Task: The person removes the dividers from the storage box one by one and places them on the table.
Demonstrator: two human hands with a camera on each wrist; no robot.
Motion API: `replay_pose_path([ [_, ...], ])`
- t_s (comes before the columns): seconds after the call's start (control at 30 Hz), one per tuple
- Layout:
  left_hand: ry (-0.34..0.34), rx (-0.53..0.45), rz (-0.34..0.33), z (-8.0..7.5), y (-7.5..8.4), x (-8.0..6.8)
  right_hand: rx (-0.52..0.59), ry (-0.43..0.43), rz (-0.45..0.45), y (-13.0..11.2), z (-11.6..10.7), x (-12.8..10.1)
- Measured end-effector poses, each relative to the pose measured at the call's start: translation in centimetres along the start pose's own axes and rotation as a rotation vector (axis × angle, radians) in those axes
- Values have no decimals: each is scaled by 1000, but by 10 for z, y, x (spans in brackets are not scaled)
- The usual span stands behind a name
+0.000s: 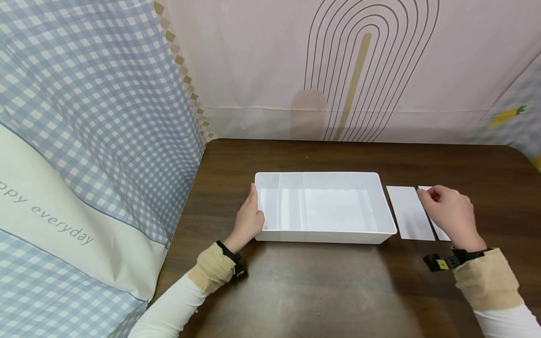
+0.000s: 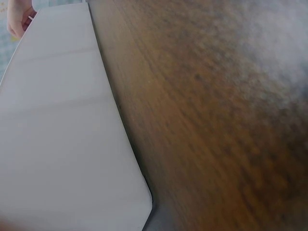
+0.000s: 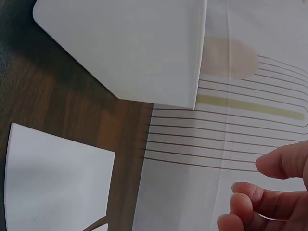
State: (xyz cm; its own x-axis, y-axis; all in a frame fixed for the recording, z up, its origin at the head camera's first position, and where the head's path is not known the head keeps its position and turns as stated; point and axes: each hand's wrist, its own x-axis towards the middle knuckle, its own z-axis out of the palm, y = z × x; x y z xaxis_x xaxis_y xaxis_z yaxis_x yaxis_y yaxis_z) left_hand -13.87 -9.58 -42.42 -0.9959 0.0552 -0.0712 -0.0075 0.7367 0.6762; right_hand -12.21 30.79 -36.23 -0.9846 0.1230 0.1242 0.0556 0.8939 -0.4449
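A shallow white plastic box sits on the brown table. At its left end my left hand holds the wall, fingers along the outside and thumb over the rim. The left wrist view shows the box's long side close up, and most of that hand is out of sight. To the right of the box lie two white cards, the nearer one fully visible. My right hand hovers over the other card and hides much of it. In the right wrist view, a gap separates its thumb from the bent fingers, with nothing between.
Behind the table hangs a pale cloth with arch lines. A blue checked cloth drapes along the left side. Bare dark wood lies in front of the box. Inside the box, a ridge crosses the floor.
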Motion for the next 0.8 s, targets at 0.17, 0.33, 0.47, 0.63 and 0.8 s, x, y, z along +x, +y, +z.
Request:
replay_pose_path([
  [0.17,9,-2,12,0,1,-1,5,14,-20,-4,1,-2],
  [0.33,5,-8,2,-1,2,-1,9,32,-46,-8,2,-3],
  [0.47,4,-6,-2,0,2,-1,11,40,-55,-11,2,-4],
  [0.63,1,-4,-13,0,1,-1,11,37,-59,-15,4,-5],
  [0.8,4,-10,-8,0,2,-1,7,54,-77,-20,7,-6],
])
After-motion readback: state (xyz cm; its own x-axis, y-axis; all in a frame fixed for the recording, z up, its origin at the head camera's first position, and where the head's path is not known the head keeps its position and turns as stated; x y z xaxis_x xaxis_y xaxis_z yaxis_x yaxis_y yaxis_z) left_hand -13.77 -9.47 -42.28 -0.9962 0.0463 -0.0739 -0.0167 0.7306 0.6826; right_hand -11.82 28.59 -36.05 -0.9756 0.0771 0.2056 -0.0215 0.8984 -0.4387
